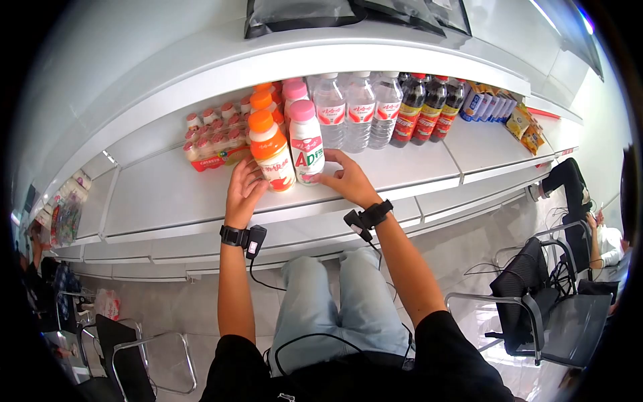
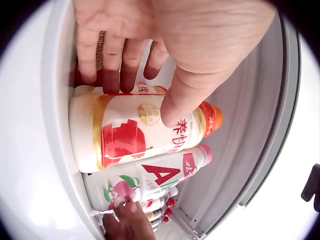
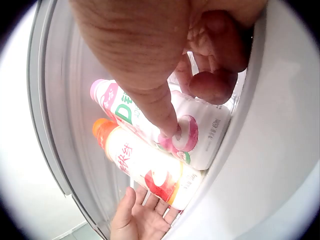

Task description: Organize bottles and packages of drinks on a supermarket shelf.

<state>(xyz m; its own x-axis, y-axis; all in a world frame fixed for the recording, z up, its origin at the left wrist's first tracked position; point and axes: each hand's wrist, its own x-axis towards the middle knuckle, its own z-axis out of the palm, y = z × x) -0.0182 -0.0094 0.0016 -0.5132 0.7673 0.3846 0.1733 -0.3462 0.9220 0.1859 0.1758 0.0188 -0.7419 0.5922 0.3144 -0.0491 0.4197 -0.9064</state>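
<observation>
Two front bottles stand side by side on the white shelf. One is a white drink bottle [image 1: 272, 157] with an orange cap and an apple on its label. Its neighbour is a white milk drink bottle [image 1: 307, 144] with a pink cap and the letters AD. My left hand [image 1: 242, 191] is beside the orange-capped bottle, fingers spread loosely and the thumb apart from them, as the right wrist view shows. My right hand [image 1: 349, 179] holds the pink-capped bottle low on its right side, thumb [image 3: 162, 117] on the label and the other fingers bent around the side.
More orange- and pink-capped bottles are lined up behind. Packs of small red-capped bottles [image 1: 216, 137] stand to the left. Rightward come clear water bottles [image 1: 360, 114], dark cola bottles [image 1: 429, 110], blue cartons [image 1: 485, 104] and yellow snack bags [image 1: 526, 127]. An upper shelf edge [image 1: 301, 57] overhangs them.
</observation>
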